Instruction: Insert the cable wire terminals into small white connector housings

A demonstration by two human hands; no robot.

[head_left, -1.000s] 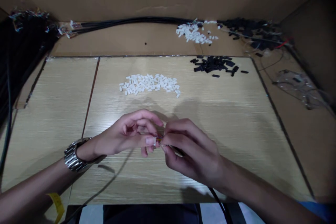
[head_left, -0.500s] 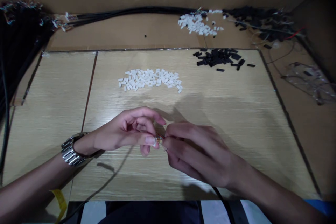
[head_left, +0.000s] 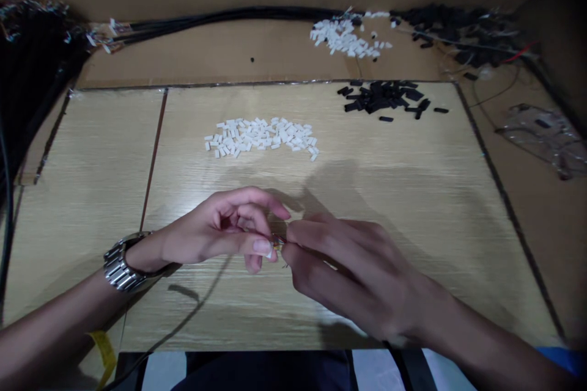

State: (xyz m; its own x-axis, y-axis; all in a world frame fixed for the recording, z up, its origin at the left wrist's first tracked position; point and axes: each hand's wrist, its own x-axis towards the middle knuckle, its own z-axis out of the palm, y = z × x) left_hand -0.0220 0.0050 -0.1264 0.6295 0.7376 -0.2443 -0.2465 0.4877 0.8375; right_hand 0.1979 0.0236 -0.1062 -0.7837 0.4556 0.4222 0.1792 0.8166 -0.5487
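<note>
My left hand point(head_left: 220, 233) and my right hand point(head_left: 348, 275) meet over the middle of the wooden board point(head_left: 413, 195). Thumb and fingers of the left hand pinch a small white connector with thin coloured wires point(head_left: 276, 242) at its tip. The right hand's fingertips are pressed together on the same wire ends. A thin dark cable point(head_left: 192, 311) runs from the hands down toward the near edge. A metal watch point(head_left: 120, 263) sits on my left wrist.
A heap of small white connectors point(head_left: 261, 136) lies beyond the hands, and a heap of black pieces point(head_left: 383, 99) at the far right. More white parts point(head_left: 346, 38), black parts point(head_left: 454, 30) and black cable bundles point(head_left: 27, 73) lie along the cardboard back.
The right hand's fingers have flattened and stretched toward the left hand, still pinching at the wires. The left hand has barely moved. The view has shifted slightly.
</note>
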